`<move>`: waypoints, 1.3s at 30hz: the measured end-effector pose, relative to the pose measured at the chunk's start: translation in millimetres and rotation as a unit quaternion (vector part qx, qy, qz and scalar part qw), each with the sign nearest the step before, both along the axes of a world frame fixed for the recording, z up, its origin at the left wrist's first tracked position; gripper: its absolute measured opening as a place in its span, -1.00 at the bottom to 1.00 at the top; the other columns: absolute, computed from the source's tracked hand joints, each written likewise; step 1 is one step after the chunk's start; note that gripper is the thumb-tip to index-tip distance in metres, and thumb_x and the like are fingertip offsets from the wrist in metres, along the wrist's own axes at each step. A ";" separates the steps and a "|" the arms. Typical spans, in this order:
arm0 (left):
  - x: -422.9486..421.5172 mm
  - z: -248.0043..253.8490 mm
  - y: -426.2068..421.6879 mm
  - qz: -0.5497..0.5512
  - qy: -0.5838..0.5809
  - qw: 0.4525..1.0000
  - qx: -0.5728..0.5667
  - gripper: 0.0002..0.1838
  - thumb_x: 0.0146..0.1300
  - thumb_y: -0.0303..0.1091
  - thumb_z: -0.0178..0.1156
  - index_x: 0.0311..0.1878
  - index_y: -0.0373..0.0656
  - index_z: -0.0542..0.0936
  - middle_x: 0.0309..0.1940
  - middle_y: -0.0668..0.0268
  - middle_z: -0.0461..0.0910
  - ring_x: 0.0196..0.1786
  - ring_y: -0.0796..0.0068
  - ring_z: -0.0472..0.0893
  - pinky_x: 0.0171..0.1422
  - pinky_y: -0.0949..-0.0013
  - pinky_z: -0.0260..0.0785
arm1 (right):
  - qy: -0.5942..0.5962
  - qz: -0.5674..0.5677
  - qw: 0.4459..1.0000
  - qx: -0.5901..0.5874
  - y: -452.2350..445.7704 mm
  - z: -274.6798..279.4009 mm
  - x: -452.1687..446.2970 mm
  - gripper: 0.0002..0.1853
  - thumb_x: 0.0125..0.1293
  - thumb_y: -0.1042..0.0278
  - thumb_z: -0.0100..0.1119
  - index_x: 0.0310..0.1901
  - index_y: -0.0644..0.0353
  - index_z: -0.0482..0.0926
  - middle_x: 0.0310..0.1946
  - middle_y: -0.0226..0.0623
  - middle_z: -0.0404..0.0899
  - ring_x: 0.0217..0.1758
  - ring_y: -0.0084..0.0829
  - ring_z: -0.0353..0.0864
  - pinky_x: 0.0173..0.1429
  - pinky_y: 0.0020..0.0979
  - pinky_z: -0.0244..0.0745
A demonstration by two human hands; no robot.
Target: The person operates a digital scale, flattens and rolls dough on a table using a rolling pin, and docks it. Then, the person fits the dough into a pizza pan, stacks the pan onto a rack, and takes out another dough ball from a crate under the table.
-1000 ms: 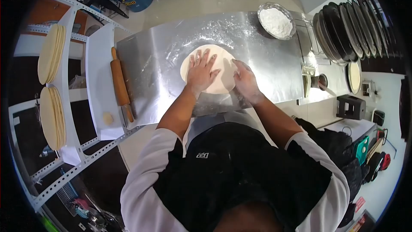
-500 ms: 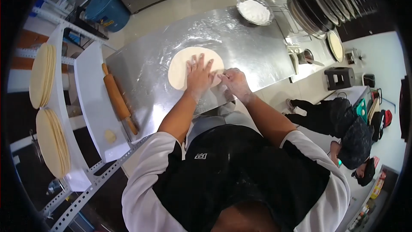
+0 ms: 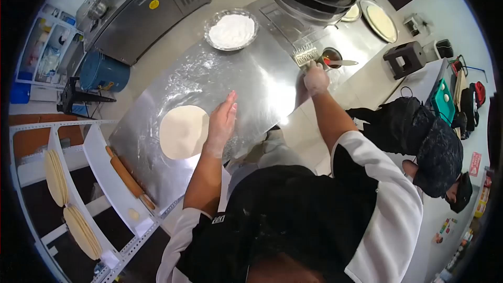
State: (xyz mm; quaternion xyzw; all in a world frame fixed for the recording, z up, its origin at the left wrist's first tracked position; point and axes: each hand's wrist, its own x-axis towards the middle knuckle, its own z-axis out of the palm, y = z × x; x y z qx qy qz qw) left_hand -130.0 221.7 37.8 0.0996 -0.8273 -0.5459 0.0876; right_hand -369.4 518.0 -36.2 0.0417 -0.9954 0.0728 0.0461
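Presently with right hand point(image 3: 317, 79) at the spiked roller point(image 3: 306, 57), near edge of table point(image 3: 251, 81); impossible to see if gripping; with left hand point(image 3: 222, 119) empty, straight-fingered, just beside soft-looking dough point(image 3: 183, 132); probably light, stiff roller, best taken behind the spikes.

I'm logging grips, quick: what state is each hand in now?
Left hand: open, empty, beside the dough disc.
Right hand: at the spiked roller; whether closed on it cannot be told.
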 end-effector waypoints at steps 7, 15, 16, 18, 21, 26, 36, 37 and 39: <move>-48.8 1.5 52.3 -0.008 -0.051 0.998 0.040 -0.62 0.57 -0.33 0.13 0.35 -0.25 0.59 0.15 0.14 0.76 0.09 0.20 0.75 0.19 0.31 0.56 | -0.047 0.026 0.991 -0.124 30.9 17.2 -0.5 -0.60 0.34 0.34 0.15 0.21 0.05 0.57 -0.05 -0.02 0.72 -0.01 0.10 0.70 0.09 -0.01 0.61; -12.9 23.7 18.9 0.028 -0.079 0.996 0.036 -0.65 0.58 -0.35 0.13 0.28 -0.34 0.62 0.08 0.17 0.78 0.02 0.37 0.71 0.19 0.36 0.52 | 0.054 0.129 0.933 -0.332 -4.7 48.7 18.9 -0.57 0.34 0.20 0.32 0.23 0.00 0.55 -0.10 -0.06 0.71 -0.20 0.00 0.71 -0.10 -0.07 0.60; 3.7 23.8 11.3 0.050 -0.079 0.995 0.036 -0.65 0.58 -0.35 0.13 0.28 -0.34 0.62 0.08 0.17 0.78 0.02 0.37 0.71 0.19 0.36 0.52 | -0.013 0.136 0.934 -0.331 -18.9 58.9 31.4 -0.57 0.35 0.16 0.33 0.22 0.01 0.56 -0.13 -0.04 0.72 -0.23 -0.01 0.71 -0.12 -0.07 0.61; 39.0 18.2 -6.0 0.113 -0.070 0.991 0.034 -0.67 0.57 -0.38 0.12 0.26 -0.33 0.63 0.07 0.17 0.77 0.01 0.38 0.70 0.17 0.37 0.51 | -0.085 0.163 0.927 -0.325 -52.6 76.1 63.4 -0.56 0.35 0.12 0.34 0.21 0.01 0.56 -0.17 -0.03 0.72 -0.25 -0.02 0.72 -0.14 -0.07 0.61; 92.4 6.6 -36.9 0.189 -0.054 0.980 0.033 -0.70 0.56 -0.40 0.12 0.23 -0.33 0.63 0.06 0.17 0.76 0.00 0.38 0.70 0.15 0.38 0.51 | -0.196 0.330 0.895 -0.226 -113.6 92.2 125.6 -0.58 0.36 0.16 0.28 0.20 0.07 0.56 -0.28 -0.02 0.72 -0.32 0.00 0.72 -0.21 -0.02 0.61; 191.4 -21.5 -80.5 0.484 0.094 0.870 0.018 -0.73 0.51 -0.46 0.12 0.18 -0.30 0.64 0.02 0.16 0.75 -0.08 0.29 0.69 0.05 0.33 0.55 | -0.152 0.552 0.809 -0.135 -255.0 57.8 247.9 -0.57 0.40 0.14 0.17 0.22 0.14 0.57 -0.27 -0.06 0.75 -0.22 0.02 0.75 -0.10 -0.06 0.61; 314.1 -15.2 -133.0 0.450 0.056 0.883 0.123 -0.79 0.44 -0.47 0.17 0.02 -0.27 0.70 -0.08 0.31 0.71 -0.19 0.45 0.57 -0.05 0.42 0.46 | -0.199 0.501 0.838 -0.089 -401.0 83.7 303.3 -0.55 0.41 0.00 0.24 0.23 0.04 0.60 -0.09 -0.08 0.76 -0.05 0.01 0.75 0.06 -0.07 0.62; 329.6 -7.0 -134.1 0.396 0.044 0.904 0.157 -0.80 0.42 -0.45 0.21 0.01 -0.27 0.71 -0.09 0.32 0.71 -0.21 0.48 0.54 -0.08 0.44 0.43 | -0.188 0.499 0.843 -0.071 -388.0 65.4 298.6 -0.52 0.42 -0.06 0.27 0.22 0.03 0.60 -0.14 -0.07 0.76 -0.09 0.01 0.75 0.04 -0.09 0.63; 354.7 16.1 -135.2 0.271 0.019 0.937 0.221 -0.82 0.39 -0.43 0.28 -0.02 -0.26 0.74 -0.11 0.36 0.70 -0.24 0.52 0.49 -0.12 0.49 0.38 | -0.211 0.470 0.851 -0.102 -360.6 75.5 304.2 -0.55 0.40 -0.02 0.29 0.20 0.05 0.62 -0.12 -0.07 0.78 -0.04 0.04 0.75 0.12 -0.06 0.62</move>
